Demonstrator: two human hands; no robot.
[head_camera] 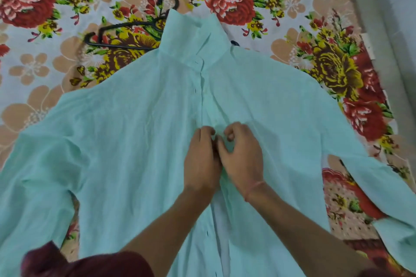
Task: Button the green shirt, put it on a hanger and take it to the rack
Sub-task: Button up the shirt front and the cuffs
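Observation:
A pale green shirt (126,141) lies spread face up on the flowered bed sheet (56,69), collar at the far end, sleeves out to both sides. Its front is closed from the collar down to my hands and gapes open below them. My left hand (201,162) pinches the left placket edge at mid-chest. My right hand (242,155) pinches the right edge beside it, fingers curled; the button between them is hidden. A black hanger (126,36) lies on the sheet beyond the left shoulder, partly under the collar.
A pale wall or bed edge (387,18) runs down the right side. A dark red sleeve (85,263) fills the near left corner. Flowered sheet shows on all sides of the shirt.

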